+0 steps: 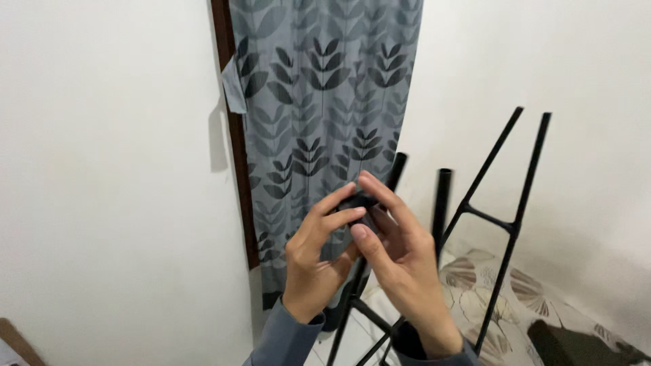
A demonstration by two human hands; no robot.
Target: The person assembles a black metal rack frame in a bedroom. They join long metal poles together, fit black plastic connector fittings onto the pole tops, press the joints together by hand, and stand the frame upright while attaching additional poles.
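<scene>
My left hand and my right hand meet in the middle of the head view, fingertips pinched together around a small black part. The part sits at the top end of a black metal tube that runs down between my palms to the floor. Most of the part is hidden by my fingers. Grey sleeves cover both wrists. Behind my hands rise two more black tubes of the same frame.
A black metal ladder-shaped frame piece leans against the white wall at right. A grey leaf-patterned curtain hangs behind, beside a dark wooden door frame. A floral-patterned mattress lies at lower right.
</scene>
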